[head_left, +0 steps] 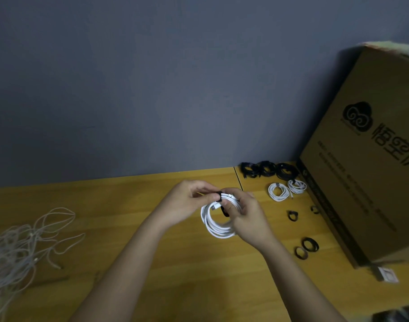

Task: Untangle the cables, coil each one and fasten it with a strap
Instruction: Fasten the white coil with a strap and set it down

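Observation:
A coiled white cable [214,225] hangs above the wooden table [133,228] between both hands. A black strap [219,196] wraps over the top of the coil. My left hand [187,202] pinches the strap's end at the coil's top. My right hand [246,213] grips the coil's right side, with the strap's other end [225,212] by its fingers. A tangle of white cables [20,249] lies at the far left of the table.
Three strapped black coils [268,169] and two strapped white coils [286,189] lie at the back right. Several loose black straps [305,247] lie beside a large cardboard box [366,159]. A small white item [387,275] sits by the box's corner.

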### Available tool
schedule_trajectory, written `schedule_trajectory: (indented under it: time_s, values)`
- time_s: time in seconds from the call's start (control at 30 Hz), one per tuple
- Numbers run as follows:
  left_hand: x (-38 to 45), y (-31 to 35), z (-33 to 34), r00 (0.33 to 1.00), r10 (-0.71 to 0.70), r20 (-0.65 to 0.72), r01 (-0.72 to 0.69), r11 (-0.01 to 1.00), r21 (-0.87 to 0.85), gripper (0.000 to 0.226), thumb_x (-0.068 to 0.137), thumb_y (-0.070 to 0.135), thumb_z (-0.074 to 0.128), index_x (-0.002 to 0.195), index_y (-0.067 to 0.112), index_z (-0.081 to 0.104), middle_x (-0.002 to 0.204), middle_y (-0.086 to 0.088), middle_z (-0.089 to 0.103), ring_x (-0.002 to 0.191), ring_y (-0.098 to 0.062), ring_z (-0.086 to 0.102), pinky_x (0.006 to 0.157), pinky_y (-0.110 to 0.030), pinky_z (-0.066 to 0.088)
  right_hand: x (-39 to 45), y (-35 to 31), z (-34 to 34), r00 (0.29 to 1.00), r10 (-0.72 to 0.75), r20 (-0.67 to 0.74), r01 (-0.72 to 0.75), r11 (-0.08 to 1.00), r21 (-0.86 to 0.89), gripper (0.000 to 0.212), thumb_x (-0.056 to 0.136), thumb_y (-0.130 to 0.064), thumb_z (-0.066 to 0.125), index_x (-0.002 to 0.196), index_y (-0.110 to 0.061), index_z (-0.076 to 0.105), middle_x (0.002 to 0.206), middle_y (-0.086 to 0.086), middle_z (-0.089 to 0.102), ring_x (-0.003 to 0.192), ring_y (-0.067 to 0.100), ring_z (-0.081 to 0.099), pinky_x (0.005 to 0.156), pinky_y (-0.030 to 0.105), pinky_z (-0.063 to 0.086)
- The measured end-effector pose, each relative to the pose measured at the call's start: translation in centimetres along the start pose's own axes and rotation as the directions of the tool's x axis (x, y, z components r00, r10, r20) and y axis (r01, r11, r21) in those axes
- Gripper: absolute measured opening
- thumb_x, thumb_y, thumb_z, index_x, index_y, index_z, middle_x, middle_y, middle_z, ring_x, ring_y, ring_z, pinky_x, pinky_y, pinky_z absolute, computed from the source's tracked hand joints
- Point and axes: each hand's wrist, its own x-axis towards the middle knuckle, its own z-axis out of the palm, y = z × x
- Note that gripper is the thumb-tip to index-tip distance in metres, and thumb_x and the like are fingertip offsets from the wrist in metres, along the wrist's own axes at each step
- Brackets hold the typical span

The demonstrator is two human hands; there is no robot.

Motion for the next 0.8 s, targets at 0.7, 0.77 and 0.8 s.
schedule_trajectory:
  time_s: [0.7, 0.77, 0.8]
  values:
    - [0.8, -3.7, 2.1, 0.993, -0.114, -0.012, 0.115, 0.987, 0.111, 0.014, 0.083, 0.013, 0.07, 0.086, 0.023, 0.06, 0.08, 0.003, 0.073, 0.067, -0.012, 0.06, 0.066, -0.03, 0.042, -0.1, 0.8, 0.2, 0.937, 0.248, 0.245, -0.321, 0.888, 0.329, 0.038, 0.088, 0.001, 0.055, 0.113, -0.026, 0.064, 0.084, -0.004, 0.067, 0.077, 0.008, 0.06, 0.07, 0.021, 0.049]
    - [0.9, -4.1, 2.2, 0.994, -0.107, -0.022, 0.109, 0.987, 0.12, 0.014, 0.083, 0.014, 0.07, 0.087, 0.024, 0.06, 0.077, 0.004, 0.073, 0.061, -0.009, 0.056, 0.061, -0.029, 0.039, -0.3, 1.1, 0.2, 0.916, 0.264, 0.301, -0.356, 0.882, 0.31, 0.048, 0.084, -0.001, 0.059, 0.124, -0.028, 0.055, 0.094, -0.004, 0.068, 0.085, 0.008, 0.063, 0.072, 0.019, 0.049]
    - [1.0, -4.2, 2.3, 0.994, -0.105, -0.029, 0.108, 0.987, 0.121, 0.014, 0.083, 0.015, 0.07, 0.087, 0.025, 0.06, 0.077, 0.004, 0.072, 0.059, -0.008, 0.055, 0.06, -0.028, 0.039, -0.3, 1.3, 0.1, 0.908, 0.268, 0.322, -0.368, 0.879, 0.305, 0.055, 0.083, -0.002, 0.062, 0.128, -0.031, 0.051, 0.098, -0.004, 0.067, 0.088, 0.008, 0.065, 0.073, 0.019, 0.051]
